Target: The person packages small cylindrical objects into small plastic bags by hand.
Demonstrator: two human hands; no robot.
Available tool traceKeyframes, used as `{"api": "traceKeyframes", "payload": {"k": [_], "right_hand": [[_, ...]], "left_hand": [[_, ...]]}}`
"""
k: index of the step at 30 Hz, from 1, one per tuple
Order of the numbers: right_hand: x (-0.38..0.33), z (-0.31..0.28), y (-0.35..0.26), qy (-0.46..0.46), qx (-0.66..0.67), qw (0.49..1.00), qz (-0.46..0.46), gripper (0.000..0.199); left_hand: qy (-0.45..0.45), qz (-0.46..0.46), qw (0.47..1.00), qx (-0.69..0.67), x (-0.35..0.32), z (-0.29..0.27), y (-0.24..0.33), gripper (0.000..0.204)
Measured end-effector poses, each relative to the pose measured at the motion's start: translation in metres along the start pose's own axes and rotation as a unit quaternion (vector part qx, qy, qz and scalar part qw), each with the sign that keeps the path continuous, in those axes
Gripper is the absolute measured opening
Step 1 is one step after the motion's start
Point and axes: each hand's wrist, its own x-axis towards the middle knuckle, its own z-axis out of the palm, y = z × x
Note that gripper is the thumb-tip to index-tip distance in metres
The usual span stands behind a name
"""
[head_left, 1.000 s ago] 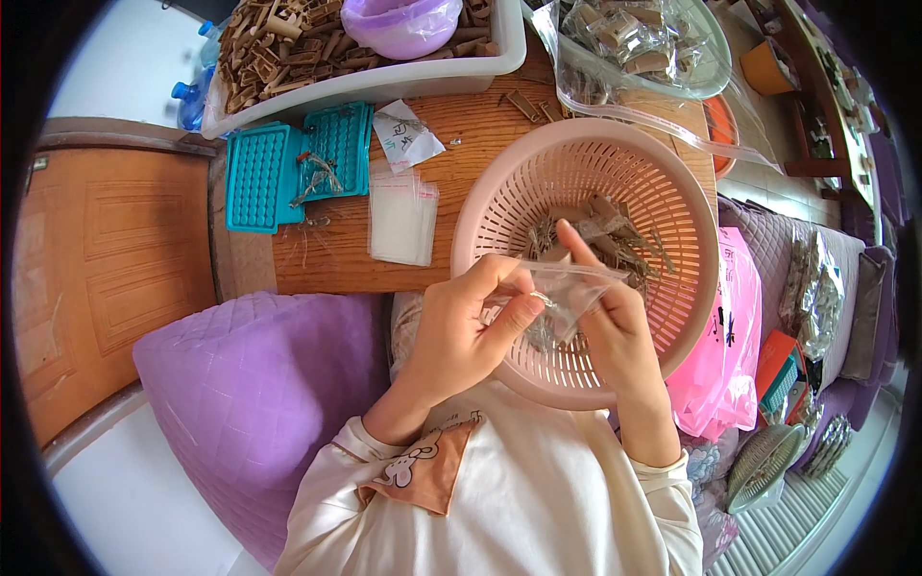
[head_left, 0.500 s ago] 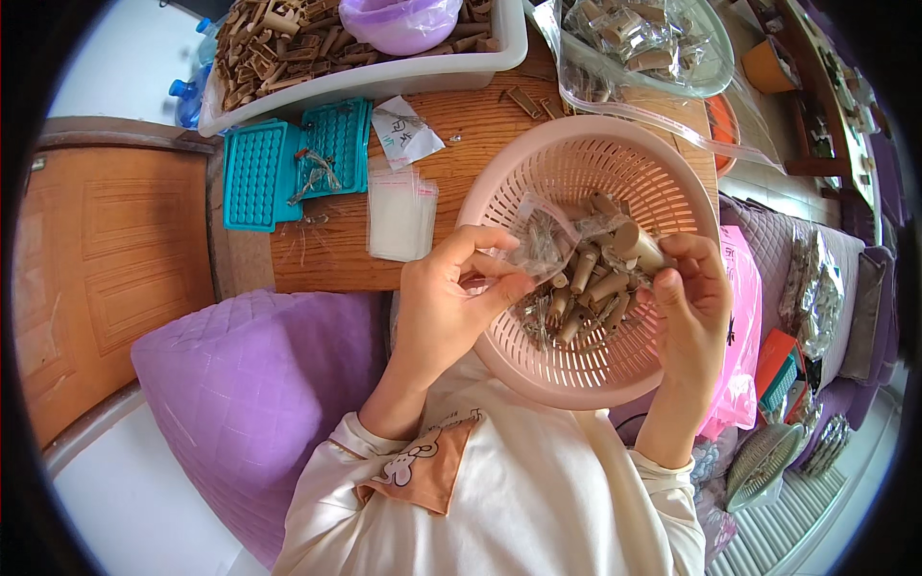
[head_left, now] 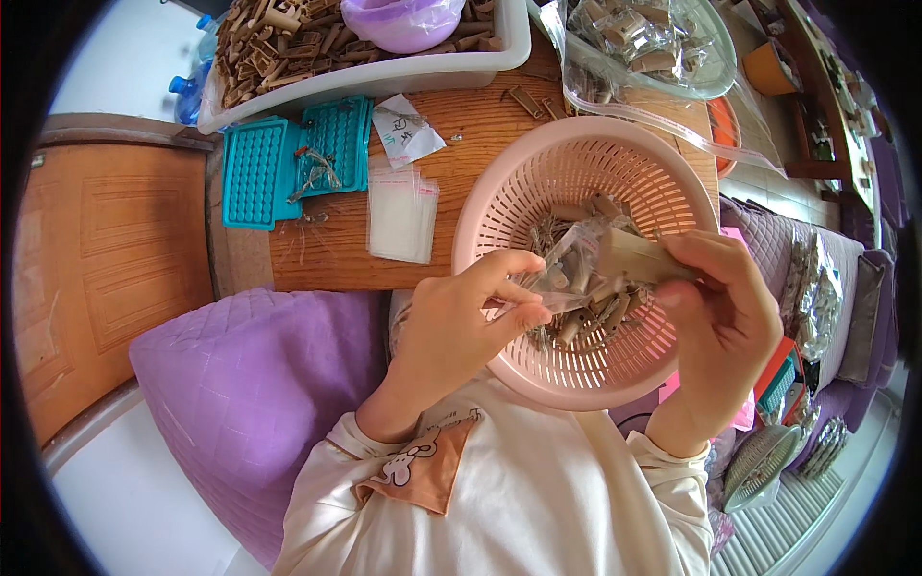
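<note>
My left hand (head_left: 451, 312) pinches a small clear plastic bag (head_left: 569, 278) by its edge, over the pink slotted basket (head_left: 483, 192). Some small bits show through the film. From the right, my right hand (head_left: 725, 322) grips a pale tan tube (head_left: 634, 257), like a short length of bamboo, between thumb and fingers. The tube's left end meets the bag's mouth; whether it is inside the film I cannot tell. Beneath both hands, several smaller brown tubes (head_left: 607, 312) and thin wiry pieces lie in the basket, partly hidden by the bag.
Left of the basket are a stack of clear bags (head_left: 401, 223), a paper slip (head_left: 408, 132) and teal trays (head_left: 259, 173). Behind stand a white bin (head_left: 384, 77) of brown pieces holding a purple bowl (head_left: 408, 24), and a translucent bowl (head_left: 718, 58) of bagged pieces. A purple cushion (head_left: 259, 384) sits left.
The tube has tilted from angled to nearly level and come up against the bag. My left hand has shifted slightly right and down; my right hand has turned and moved right.
</note>
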Motion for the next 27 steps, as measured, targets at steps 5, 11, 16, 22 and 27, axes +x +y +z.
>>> {"api": "traceKeyframes", "payload": {"k": [5, 11, 16, 22, 27], "right_hand": [[-0.001, -0.002, -0.006, -0.025, -0.071, 0.996, -0.040, 0.022], [0.007, -0.003, 0.004, -0.075, -0.114, 0.990, 0.047, 0.017], [0.019, -0.004, 0.008, -0.237, -0.095, 0.966, 0.036, 0.012], [0.019, -0.001, 0.003, -0.251, -0.143, 0.955, 0.066, 0.013], [0.021, 0.005, 0.000, -0.266, -0.144, 0.952, 0.039, 0.013]], "left_hand": [[0.009, 0.036, 0.998, 0.047, -0.002, 0.001, 0.001, 0.033], [-0.020, 0.027, 0.999, 0.025, -0.003, 0.002, 0.006, 0.031], [-0.027, 0.059, 0.998, -0.004, -0.003, 0.006, 0.007, 0.035], [-0.023, 0.062, 0.995, -0.075, -0.004, 0.016, 0.001, 0.040], [-0.039, 0.096, 0.995, 0.009, -0.003, 0.017, 0.006, 0.041]]}}
